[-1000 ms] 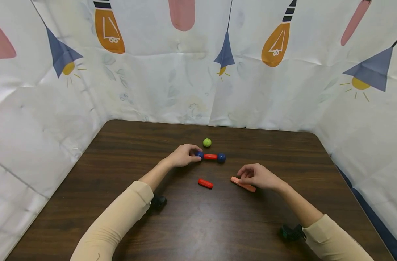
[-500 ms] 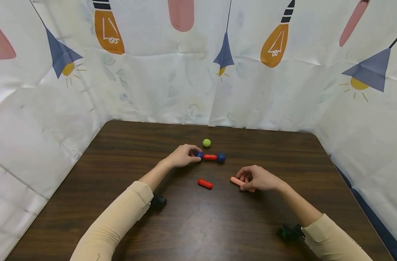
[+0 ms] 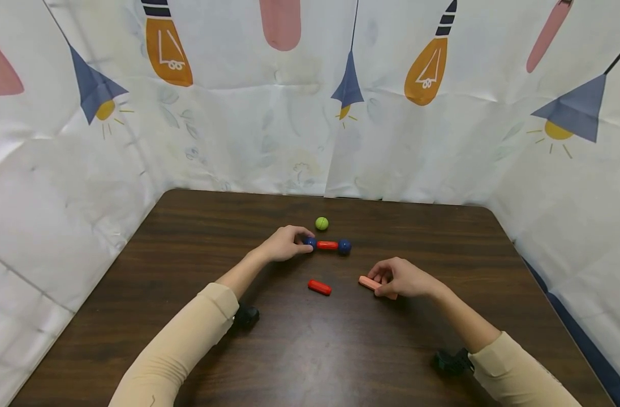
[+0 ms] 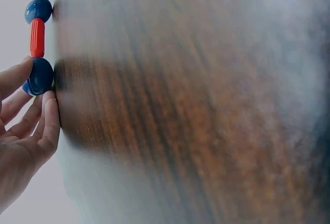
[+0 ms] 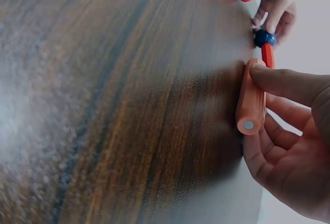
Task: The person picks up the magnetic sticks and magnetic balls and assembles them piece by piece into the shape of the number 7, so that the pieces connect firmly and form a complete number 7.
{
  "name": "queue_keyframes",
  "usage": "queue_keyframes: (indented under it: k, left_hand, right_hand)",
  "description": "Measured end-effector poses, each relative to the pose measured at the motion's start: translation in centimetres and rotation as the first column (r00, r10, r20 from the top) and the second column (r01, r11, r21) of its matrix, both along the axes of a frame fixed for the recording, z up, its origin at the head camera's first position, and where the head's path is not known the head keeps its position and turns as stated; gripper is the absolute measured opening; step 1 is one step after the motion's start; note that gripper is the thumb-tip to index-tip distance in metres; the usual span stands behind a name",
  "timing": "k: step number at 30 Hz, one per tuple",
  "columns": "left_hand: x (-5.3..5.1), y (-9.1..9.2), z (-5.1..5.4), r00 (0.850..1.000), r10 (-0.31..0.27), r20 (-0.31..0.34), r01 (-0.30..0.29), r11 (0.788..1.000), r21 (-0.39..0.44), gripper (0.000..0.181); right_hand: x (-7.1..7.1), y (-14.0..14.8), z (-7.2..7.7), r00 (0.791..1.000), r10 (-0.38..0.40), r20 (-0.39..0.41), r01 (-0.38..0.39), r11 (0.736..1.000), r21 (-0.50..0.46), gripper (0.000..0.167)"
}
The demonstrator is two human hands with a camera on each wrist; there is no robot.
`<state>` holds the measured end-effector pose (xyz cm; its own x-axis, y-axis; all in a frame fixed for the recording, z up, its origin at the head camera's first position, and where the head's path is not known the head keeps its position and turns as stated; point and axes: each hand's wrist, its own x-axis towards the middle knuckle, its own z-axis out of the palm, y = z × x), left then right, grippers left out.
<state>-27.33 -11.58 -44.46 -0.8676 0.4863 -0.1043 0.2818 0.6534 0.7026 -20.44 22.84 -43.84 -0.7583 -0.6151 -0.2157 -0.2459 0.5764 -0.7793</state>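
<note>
Two blue balls joined by a short red rod (image 3: 327,245) lie in a row on the table. My left hand (image 3: 284,243) pinches the left blue ball (image 4: 40,77) between thumb and fingers; the other blue ball (image 3: 344,246) sits at the rod's right end. Nearer me on the right, my right hand (image 3: 404,278) grips an orange magnetic rod (image 5: 251,100) with a silvery disc in its end. The thumb lies on one side of this rod and the fingers on the other. A loose red rod (image 3: 319,287) rests between the two hands.
A small green ball (image 3: 322,224) lies behind the blue and red piece. Dark wood tabletop (image 3: 300,350) surrounds everything. A white printed cloth (image 3: 249,135) hangs along the far edge and both sides.
My right thumb and fingers have closed on the orange rod, the thumb coming down its near side. My left hand stays on the blue ball.
</note>
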Motion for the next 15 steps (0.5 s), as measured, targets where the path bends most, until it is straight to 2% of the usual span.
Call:
queue_keyframes:
  k: [10, 15]
  left_hand:
    - [0.02, -0.04, 0.06, 1.000, -0.009, -0.009, 0.008, 1.000, 0.000, 0.036]
    - [0.07, 0.01, 0.11, 1.000, -0.006, -0.011, 0.006, 1.000, -0.003, 0.036]
  right_hand:
    - [-0.19, -0.56, 0.28, 1.000, 0.014, 0.013, -0.014, 0.999, 0.035, 0.021]
    - [-0.13, -0.67, 0.31, 1.000, 0.013, -0.013, -0.012, 0.998, 0.064, 0.019]
